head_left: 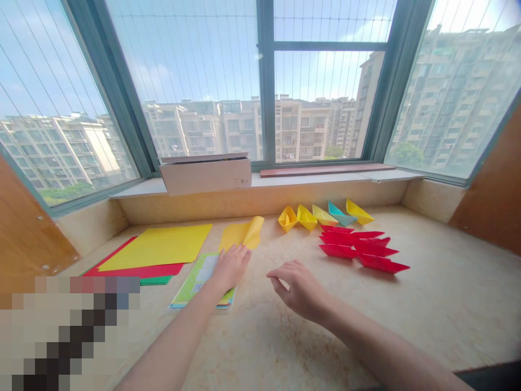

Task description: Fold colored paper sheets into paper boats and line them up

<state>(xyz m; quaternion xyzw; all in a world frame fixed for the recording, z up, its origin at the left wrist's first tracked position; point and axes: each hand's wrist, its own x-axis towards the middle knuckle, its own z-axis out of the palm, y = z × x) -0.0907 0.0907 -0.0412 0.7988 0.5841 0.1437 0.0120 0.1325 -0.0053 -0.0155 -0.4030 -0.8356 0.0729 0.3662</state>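
My left hand (231,267) lies over a clear packet (201,271) with a green cover, fingers stretched flat and close together. Its fingertips reach the near edge of a yellow sheet of paper (232,233), whose right part is curled up into a roll. Whether they press on the sheet or only rest beside it, I cannot tell. To the right, my right hand (303,290) is held over the bare counter. Its fingers are bent, and thumb and index tips meet in a loose ring with nothing in it. Folded red paper boats (380,263) lie beyond it.
A row of yellow paper boats (306,217) and a blue one (341,215) stands along the back. At the left, a large yellow sheet (158,247) lies over red paper (154,270) and green paper (157,281). A white box (207,176) sits on the window ledge.
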